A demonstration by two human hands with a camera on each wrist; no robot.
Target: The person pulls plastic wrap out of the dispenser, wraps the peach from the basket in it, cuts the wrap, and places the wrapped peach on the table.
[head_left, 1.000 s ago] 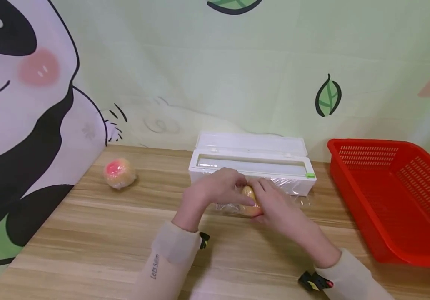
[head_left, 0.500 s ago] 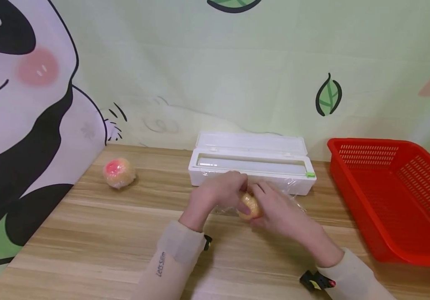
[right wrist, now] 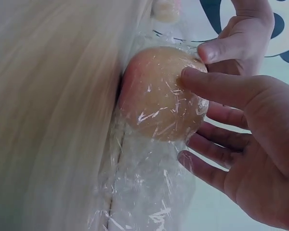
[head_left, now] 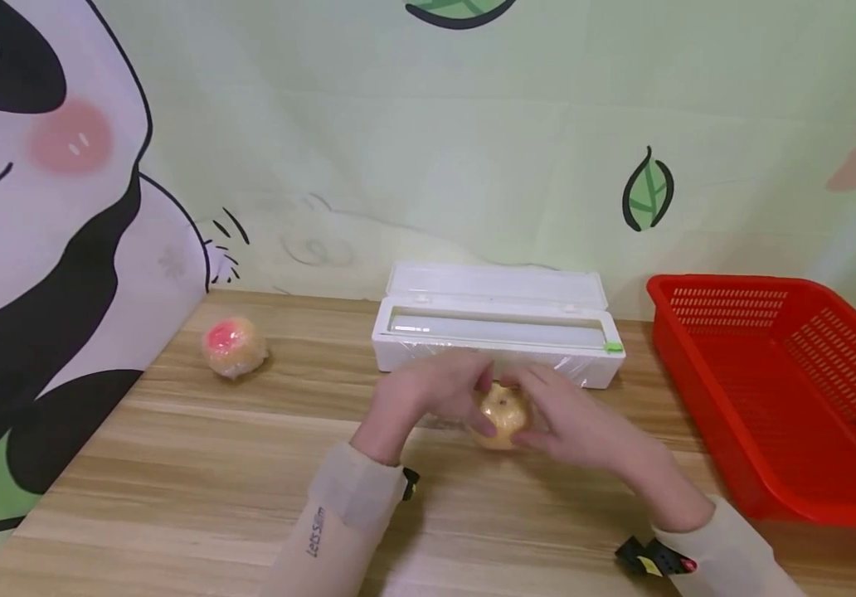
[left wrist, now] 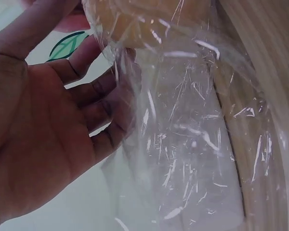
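Note:
A round yellow-pink fruit (head_left: 506, 419), with clear plastic wrap (left wrist: 178, 130) over its skin, rests on the table between both hands. My left hand (head_left: 439, 388) holds its left side, the thumb near its front and the fingers curled behind at the film. From the right, my right hand (head_left: 577, 423) grips it with thumb and fingers; the right wrist view shows that thumb lying on the fruit (right wrist: 156, 96). Loose film trails from the fruit along the white wrap dispenser (head_left: 503, 352), just behind the hands. The far fingertips are partly hidden in the head view.
A second fruit (head_left: 234, 347), wrapped in film, sits at the table's left. A red plastic basket (head_left: 678, 390) stands on the right. The dispenser's lid (head_left: 495, 283) is raised, with a green slider (head_left: 613, 347) at its right end. A printed cloth (head_left: 473, 166) hangs behind the table.
The fruit has been turned between the hands, so its yellow end with a small dark spot now faces up. The right hand's thumb and fingers have spread wider around it.

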